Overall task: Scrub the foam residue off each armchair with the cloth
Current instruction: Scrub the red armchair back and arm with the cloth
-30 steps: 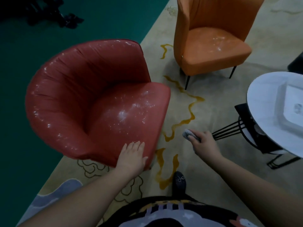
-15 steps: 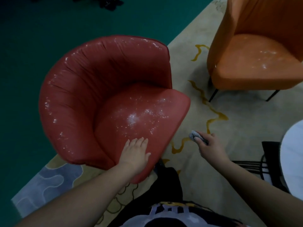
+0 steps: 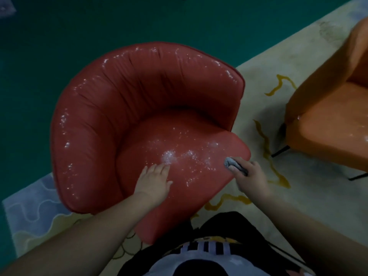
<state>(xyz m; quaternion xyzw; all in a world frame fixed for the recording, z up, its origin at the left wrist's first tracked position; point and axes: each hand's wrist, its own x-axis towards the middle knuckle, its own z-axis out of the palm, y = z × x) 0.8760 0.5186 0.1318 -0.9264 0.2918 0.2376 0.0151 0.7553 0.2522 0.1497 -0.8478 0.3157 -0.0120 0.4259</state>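
While gripping a small grey cloth [image 3: 235, 165], curled right hand [image 3: 251, 178] at the right front edge of the red armchair [image 3: 139, 108], the cloth's pale end just touching the seat rim there. Left hand [image 3: 154, 181] laid flat on the seat near its front edge, fingers straight and together, tips reaching toward the thickest white patch of foam residue [image 3: 169, 156]. Hands well apart, one at either side of the seat's front. More foam specks scattered across the middle of the seat between the two hands, with shiny wet-looking streaks along the curved top rim of the backrest and down its left arm. Bare forearms running back toward the bottom corners of the view. Below the seat's front corner, a dark garment with black and white stripes. Beside the red armchair, at the right edge, part of an orange armchair [image 3: 328, 120] on thin dark legs, a few pale flecks on its seat. Under both, a pale rug [image 3: 258, 108] with wavy yellow lines and a bluish corner at lower left; beyond the rug's far edge, dark green floor [image 3: 79, 36].
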